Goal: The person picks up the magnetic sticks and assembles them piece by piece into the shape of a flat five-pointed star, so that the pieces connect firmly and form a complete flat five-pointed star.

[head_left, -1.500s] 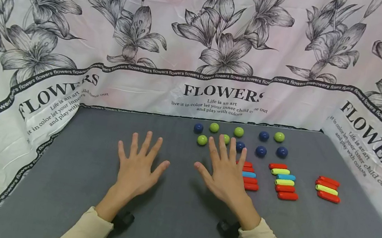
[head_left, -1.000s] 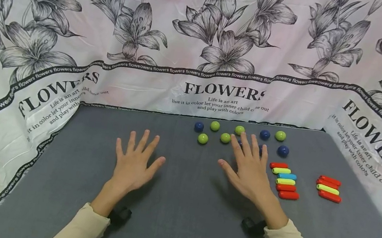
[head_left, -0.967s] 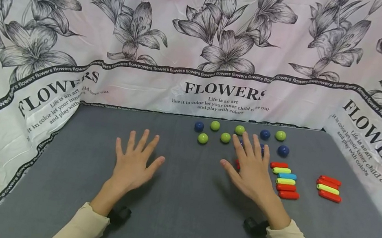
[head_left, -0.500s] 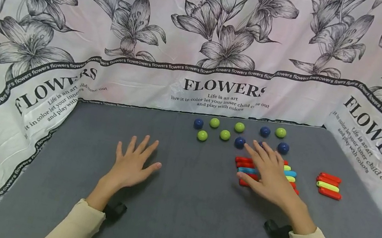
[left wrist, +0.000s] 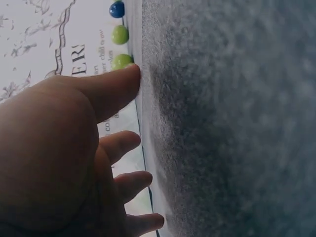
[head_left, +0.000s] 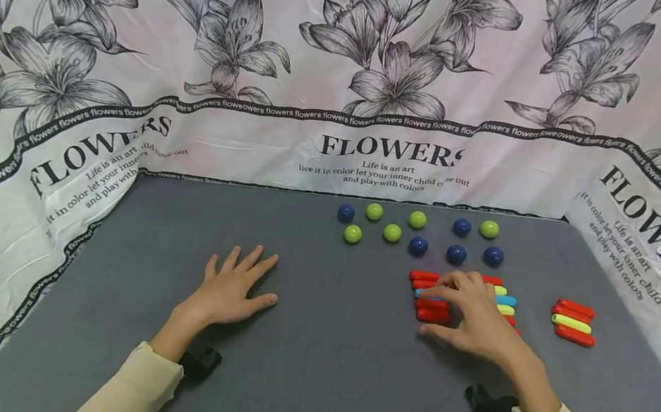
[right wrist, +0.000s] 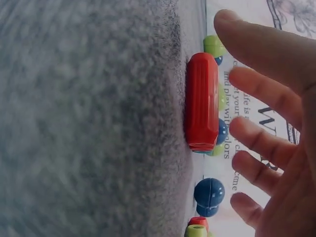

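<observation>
My right hand [head_left: 480, 321] hovers over the left column of short plastic sticks, its fingers bent and apart. It holds nothing. The front red stick [head_left: 432, 317] of that column lies by the thumb; in the right wrist view this ribbed red stick [right wrist: 202, 101] sits close to the fingertips but apart from them. A blue stick [head_left: 505, 300] shows in the middle column, which the hand partly covers. My left hand [head_left: 227, 294] is spread low over the grey tabletop [head_left: 305, 373], palm down, with nothing in it. Whether its fingertips touch the cloth I cannot tell.
Glossy green balls, one at the left front [head_left: 353, 233], and dark blue balls, one at the right front [head_left: 493, 257], stand in two loose rows behind the sticks. A third column with a yellow stick [head_left: 571, 323] lies farther right. A flower-printed curtain [head_left: 237, 142] encloses the table.
My right hand has moved right and lowered from beside the left column to over it, its fingers bending. The left hand has sunk slightly. Sticks and balls lie as before.
</observation>
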The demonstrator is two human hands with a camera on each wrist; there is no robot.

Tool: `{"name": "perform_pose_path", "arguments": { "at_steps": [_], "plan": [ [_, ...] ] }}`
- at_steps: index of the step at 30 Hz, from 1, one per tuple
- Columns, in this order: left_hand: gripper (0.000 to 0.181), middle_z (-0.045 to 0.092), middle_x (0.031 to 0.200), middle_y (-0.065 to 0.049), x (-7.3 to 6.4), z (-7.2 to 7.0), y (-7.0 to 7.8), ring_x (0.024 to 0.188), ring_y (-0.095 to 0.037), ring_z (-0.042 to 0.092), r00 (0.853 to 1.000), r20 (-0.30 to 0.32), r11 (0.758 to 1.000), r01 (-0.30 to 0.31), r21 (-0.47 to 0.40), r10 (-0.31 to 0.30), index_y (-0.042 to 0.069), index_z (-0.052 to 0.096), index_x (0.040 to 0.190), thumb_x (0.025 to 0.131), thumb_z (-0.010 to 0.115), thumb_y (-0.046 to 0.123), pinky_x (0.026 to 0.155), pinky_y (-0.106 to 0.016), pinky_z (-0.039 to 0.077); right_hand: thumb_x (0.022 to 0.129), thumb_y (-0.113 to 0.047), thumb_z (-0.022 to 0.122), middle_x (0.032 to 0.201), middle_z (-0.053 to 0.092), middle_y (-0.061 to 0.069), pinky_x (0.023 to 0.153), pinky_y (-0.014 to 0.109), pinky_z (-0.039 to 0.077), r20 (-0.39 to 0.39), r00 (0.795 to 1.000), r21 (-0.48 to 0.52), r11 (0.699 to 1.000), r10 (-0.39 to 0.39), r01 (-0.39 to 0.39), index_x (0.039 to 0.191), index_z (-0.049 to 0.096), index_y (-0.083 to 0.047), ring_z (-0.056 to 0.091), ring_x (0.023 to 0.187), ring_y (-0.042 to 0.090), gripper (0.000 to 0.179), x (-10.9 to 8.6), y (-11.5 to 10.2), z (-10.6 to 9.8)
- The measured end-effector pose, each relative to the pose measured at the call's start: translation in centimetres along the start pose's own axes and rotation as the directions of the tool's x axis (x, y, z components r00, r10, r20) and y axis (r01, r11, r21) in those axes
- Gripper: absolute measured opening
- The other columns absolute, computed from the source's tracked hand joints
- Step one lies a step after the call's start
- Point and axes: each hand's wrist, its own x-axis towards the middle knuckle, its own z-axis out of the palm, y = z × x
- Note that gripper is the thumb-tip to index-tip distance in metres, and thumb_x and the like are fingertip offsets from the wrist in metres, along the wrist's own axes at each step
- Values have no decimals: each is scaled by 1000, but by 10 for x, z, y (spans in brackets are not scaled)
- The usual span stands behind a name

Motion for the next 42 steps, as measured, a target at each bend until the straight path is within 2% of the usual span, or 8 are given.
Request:
{"name": "perform_pose_path", "arguments": {
  "at_steps": [4, 11, 15, 21, 25, 31, 36, 42],
  "plan": [
    [69, 24, 169, -15, 0, 1, 0, 154, -53, 14, 1000, -24, 1000, -14, 11, 14, 22, 36, 160, 100, 59, 49, 113, -80, 9, 72, -31, 93, 95, 58, -8, 77, 35, 25, -3, 1000, 32, 999, -28, 29, 107, 78, -28, 38, 94, 9, 39, -2, 2, 0],
    [64, 32, 166, -15, -2, 0, 2, 152, -53, 21, 999, -41, 999, -20, 36, 22, 20, 44, 155, 99, 63, 44, 112, -78, 19, 74, -26, 91, 90, 63, -12, 74, 31, 29, 15, 998, 16, 998, -55, 54, 103, 78, -27, 43, 85, 9, 32, -3, 3, -1],
    [64, 34, 165, -15, -3, 0, 3, 152, -52, 23, 999, -43, 998, -24, 52, 27, 20, 45, 155, 99, 63, 44, 112, -76, 23, 76, -26, 91, 88, 63, -14, 74, 32, 31, 55, 998, 12, 1000, -14, 13, 99, 76, -27, 45, 83, 7, 27, -3, 1, -2],
    [63, 34, 165, -15, -5, -1, 5, 152, -52, 24, 999, -36, 998, -21, 56, 23, 20, 45, 155, 99, 63, 43, 113, -75, 24, 76, -25, 90, 80, 56, -15, 73, 31, 31, 103, 995, -62, 998, 10, -4, 91, 75, -28, 45, 79, 4, 22, -3, 0, -1],
    [63, 35, 165, -15, -5, -2, 6, 151, -52, 24, 999, -33, 998, -22, 58, 24, 19, 45, 155, 99, 63, 43, 113, -74, 24, 75, -27, 91, 78, 53, -13, 74, 31, 30, 95, 995, -86, 996, -2, 10, 91, 76, -27, 44, 78, 5, 22, -2, -1, -1],
    [59, 40, 161, -17, -6, -6, 13, 148, -52, 31, 999, -31, 998, -36, 59, 38, 17, 52, 150, 99, 64, 43, 110, -72, 31, 76, -28, 90, 85, 59, -12, 76, 31, 35, 75, 997, -44, 998, -33, 36, 94, 75, -26, 48, 83, 8, 23, 2, -10, 2],
    [49, 55, 151, -12, -8, -10, 24, 142, -41, 46, 994, -30, 995, -102, 9, 102, 17, 62, 140, 99, 63, 44, 108, -67, 37, 79, -27, 88, 86, 66, -19, 75, 29, 33, 77, 994, 18, 997, -73, 72, 95, 74, -27, 53, 81, 6, 21, 10, -27, 9],
    [45, 64, 140, -3, -14, -13, 40, 136, -31, 54, 978, 21, 967, -202, -154, 207, 17, 65, 137, 101, 61, 44, 112, -64, 36, 85, -30, 84, 75, 61, -22, 61, 18, 40, 73, 986, 117, 983, -152, 143, 99, 73, -29, 49, 62, -2, 18, 19, -48, 19]
  ]
}}
